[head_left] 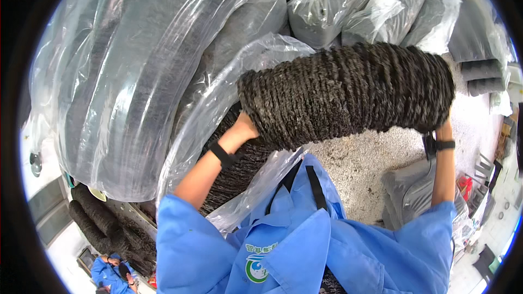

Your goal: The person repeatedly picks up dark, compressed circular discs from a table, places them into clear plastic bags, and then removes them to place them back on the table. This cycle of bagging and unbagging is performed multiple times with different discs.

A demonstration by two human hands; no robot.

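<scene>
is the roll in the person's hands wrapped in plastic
No, the roll shows its dark, ribbed surface bare, with no plastic film over it.

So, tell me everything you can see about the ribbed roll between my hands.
The ribbed roll is dark brown-black, thick and shaggy like pile fabric, with close crosswise ridges. It spans sideways beyond the blue work jacket, appearing bowed. The left hand touches its lower left end; the right hand, mostly hidden, is at the other.

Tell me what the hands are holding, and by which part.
A thick, dark ribbed roll, held by its two ends: the left hand at its left end, the right hand at its right end. Their exact grip is hidden.
</scene>
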